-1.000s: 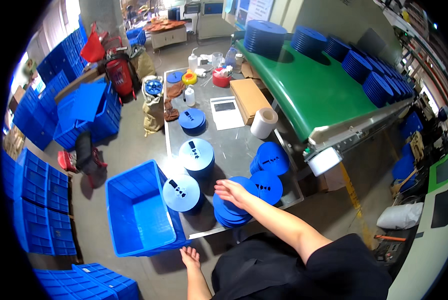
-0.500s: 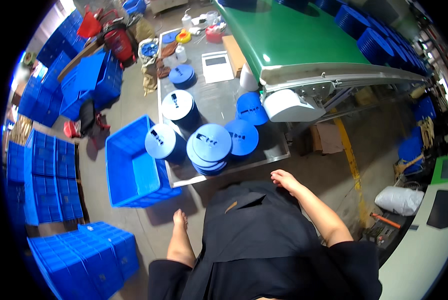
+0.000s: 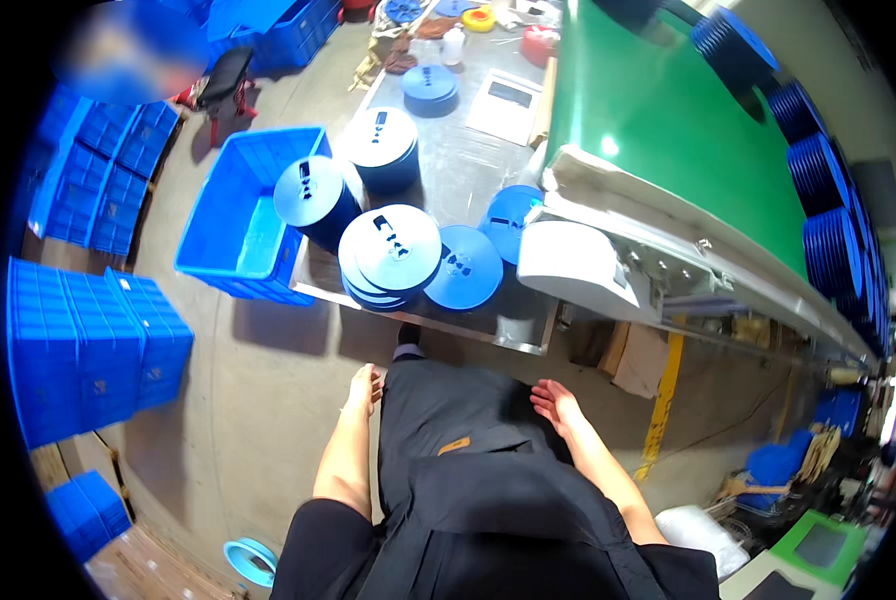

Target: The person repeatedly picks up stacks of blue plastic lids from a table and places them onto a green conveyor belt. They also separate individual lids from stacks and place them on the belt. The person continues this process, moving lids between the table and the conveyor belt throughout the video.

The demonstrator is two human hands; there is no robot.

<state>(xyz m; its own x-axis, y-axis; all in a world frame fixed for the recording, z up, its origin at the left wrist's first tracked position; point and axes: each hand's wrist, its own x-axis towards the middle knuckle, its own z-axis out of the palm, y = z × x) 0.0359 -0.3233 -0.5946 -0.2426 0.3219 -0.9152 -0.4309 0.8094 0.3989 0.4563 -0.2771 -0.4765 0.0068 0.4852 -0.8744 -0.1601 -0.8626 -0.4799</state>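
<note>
My left hand (image 3: 366,386) hangs over the floor beside my dark apron, holding nothing, fingers loosely extended. On the other side of the apron, my right hand (image 3: 553,402) is also bare, its fingers stretched out. Neither touches anything on the metal table (image 3: 458,160) ahead. Along its near edge stand stacks of round blue plastic discs with cut slots: a front stack (image 3: 398,247), a left stack (image 3: 313,193) and one behind it (image 3: 381,138). More blue discs (image 3: 463,268) lie to the right. A lower stack (image 3: 430,84) sits farther back.
A blue crate (image 3: 233,272) stands against the table's left side. Stacked blue crates (image 3: 98,345) line the left. The green conveyor belt (image 3: 668,140) carries rows of blue reels (image 3: 833,250), with a white rounded cover (image 3: 573,262) at its near end. A light blue ring (image 3: 250,562) lies low left.
My view has turned to the right and closer to the table, so the conveyor fills more of it. Both hands have swung slightly and remain empty. The disc stacks stay in place.
</note>
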